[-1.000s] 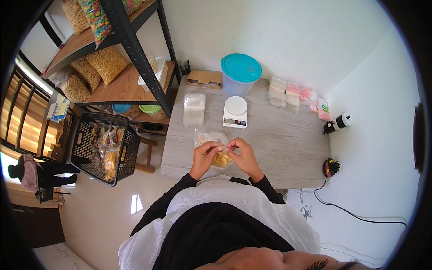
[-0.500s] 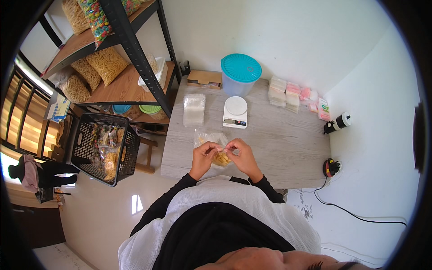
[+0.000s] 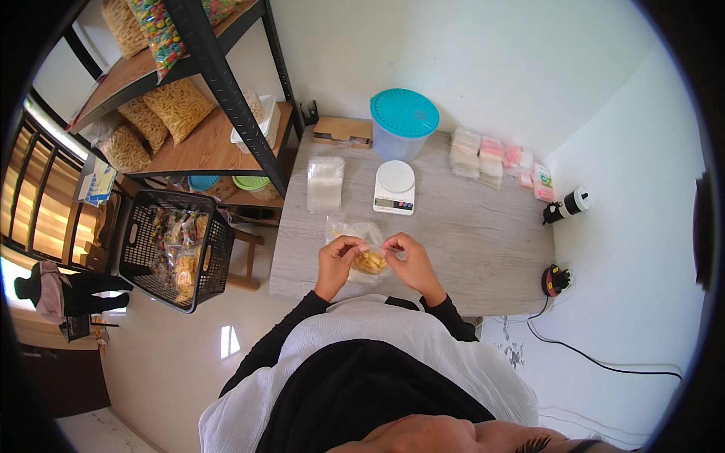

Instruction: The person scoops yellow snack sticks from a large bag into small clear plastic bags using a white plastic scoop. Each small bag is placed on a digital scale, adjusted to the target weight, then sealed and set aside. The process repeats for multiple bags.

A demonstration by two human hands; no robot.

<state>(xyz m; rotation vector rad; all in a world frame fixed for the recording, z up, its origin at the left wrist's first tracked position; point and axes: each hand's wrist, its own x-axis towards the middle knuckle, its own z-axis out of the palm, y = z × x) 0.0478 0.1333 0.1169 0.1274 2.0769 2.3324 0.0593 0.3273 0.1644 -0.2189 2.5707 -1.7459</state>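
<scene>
A clear plastic bag [image 3: 359, 228] with yellow snack pieces [image 3: 369, 262] lies at the table's near edge, right in front of me. My left hand [image 3: 337, 264] pinches it from the left, thumb against fingertips. From the right, my right hand [image 3: 412, 266] pinches it the same way. A small gap separates the two hands, with the snacks showing between them. Just beyond stands a white kitchen scale [image 3: 394, 189] with a round plate, nothing on it. Left of the scale is a stack of clear plastic bags [image 3: 325, 183].
At the back stand a tub with a turquoise lid [image 3: 405, 113] and a brown cardboard box [image 3: 343, 132]. White and pink packets [image 3: 479, 157] lie back right, near a black-and-white bottle [image 3: 568, 206]. To my left are a black basket [image 3: 158, 268] of bagged snacks and a shelf [image 3: 192, 143].
My fingertips have moved apart; they were close together above the bag and now sit at its two sides. More of the yellow snacks shows between them.
</scene>
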